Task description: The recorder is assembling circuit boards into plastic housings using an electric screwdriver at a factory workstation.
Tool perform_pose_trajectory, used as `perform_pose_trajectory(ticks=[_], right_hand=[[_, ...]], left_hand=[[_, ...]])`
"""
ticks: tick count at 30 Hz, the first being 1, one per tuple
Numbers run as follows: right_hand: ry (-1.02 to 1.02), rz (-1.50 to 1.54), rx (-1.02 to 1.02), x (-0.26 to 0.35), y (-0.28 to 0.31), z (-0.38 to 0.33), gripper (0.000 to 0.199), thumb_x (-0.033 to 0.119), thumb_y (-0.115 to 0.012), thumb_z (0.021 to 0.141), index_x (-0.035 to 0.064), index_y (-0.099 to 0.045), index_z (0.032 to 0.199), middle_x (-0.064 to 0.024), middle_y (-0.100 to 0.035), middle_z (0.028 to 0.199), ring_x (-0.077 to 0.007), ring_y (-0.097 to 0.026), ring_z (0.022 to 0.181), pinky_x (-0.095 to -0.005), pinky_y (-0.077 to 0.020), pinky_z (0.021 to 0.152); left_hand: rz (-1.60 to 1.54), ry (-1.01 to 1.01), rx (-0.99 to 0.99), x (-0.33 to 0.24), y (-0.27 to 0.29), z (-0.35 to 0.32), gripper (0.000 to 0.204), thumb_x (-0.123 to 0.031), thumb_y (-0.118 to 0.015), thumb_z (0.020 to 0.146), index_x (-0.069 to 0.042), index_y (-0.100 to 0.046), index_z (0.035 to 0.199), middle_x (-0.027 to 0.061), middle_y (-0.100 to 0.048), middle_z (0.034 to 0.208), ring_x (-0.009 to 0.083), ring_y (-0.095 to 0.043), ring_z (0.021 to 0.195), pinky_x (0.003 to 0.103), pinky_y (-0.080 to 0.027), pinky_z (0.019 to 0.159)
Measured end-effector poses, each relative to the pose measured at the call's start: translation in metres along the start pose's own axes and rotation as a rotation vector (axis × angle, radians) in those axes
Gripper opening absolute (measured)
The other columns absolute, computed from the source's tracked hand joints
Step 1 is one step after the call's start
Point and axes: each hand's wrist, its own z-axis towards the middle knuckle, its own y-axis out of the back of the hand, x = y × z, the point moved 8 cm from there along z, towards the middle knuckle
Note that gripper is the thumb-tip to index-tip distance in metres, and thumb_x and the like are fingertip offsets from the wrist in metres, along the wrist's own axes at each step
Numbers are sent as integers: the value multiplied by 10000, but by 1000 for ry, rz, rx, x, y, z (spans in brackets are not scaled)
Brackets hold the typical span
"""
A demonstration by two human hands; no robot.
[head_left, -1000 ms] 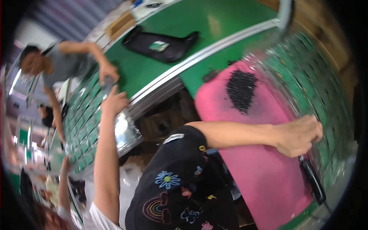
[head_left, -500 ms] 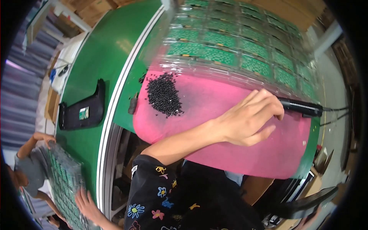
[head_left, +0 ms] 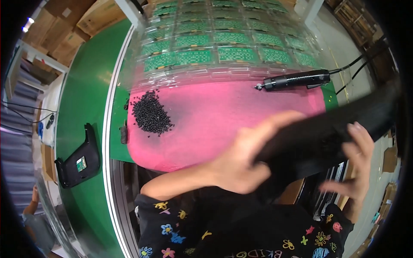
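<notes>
A long black plastic casing [head_left: 327, 129], blurred by motion, is held aslant over the right side of the pink mat [head_left: 206, 124]. My left hand [head_left: 254, 155] grips its near-left end, thumb and fingers around the edge. Against its lower side, farther right, are the curled fingers of my right hand [head_left: 355, 161], its thumb standing off. Beyond the casing, a black electric screwdriver [head_left: 297, 81] lies on the mat's far right, bit pointing left. A heap of small black screws [head_left: 150, 114] rests on the mat's left part.
Clear plastic trays of green circuit boards [head_left: 235, 54] stand behind the mat. On the green bench at left lies another black casing [head_left: 88, 152] holding a small board [head_left: 81, 164]. A metal rail [head_left: 112, 94] divides the surfaces. Another person [head_left: 36, 228] is at far left.
My left hand has left the screwdriver's tip and come nearer, onto the casing. The casing has risen from the lower right with my right hand. The view has shifted.
</notes>
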Motion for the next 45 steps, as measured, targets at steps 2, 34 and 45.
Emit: perform_pose_trajectory(ticks=[2,34,45], right_hand=[[79,-317,193,8,-28,25,549,278,-736,641,99,-652,1153,-160,-566,1323,-350,-522,1237,-514,-376,1030],[-375,-180,36,-204,-217,346,444,216,-519,906,92,-479,1331,-149,-393,1425,-341,-394,1317,-501,-385,1049],[-136,-502,-34,-206,-251,395,480,90,-453,854,-32,-457,1319,-140,-438,1420,-304,-389,1337,-464,-313,1108]], left_hand=[[-259,181,-120,10,41,-17,817,-108,-569,642,26,-363,1422,152,-530,1316,234,-442,1309,348,-308,1112],[1250,-58,171,50,122,8,159,-190,-686,776,-56,-604,797,61,-559,819,230,-577,853,352,-493,691],[1242,-50,142,55,131,5,163,-183,-692,798,-48,-629,864,55,-561,831,230,-576,832,342,-497,688]])
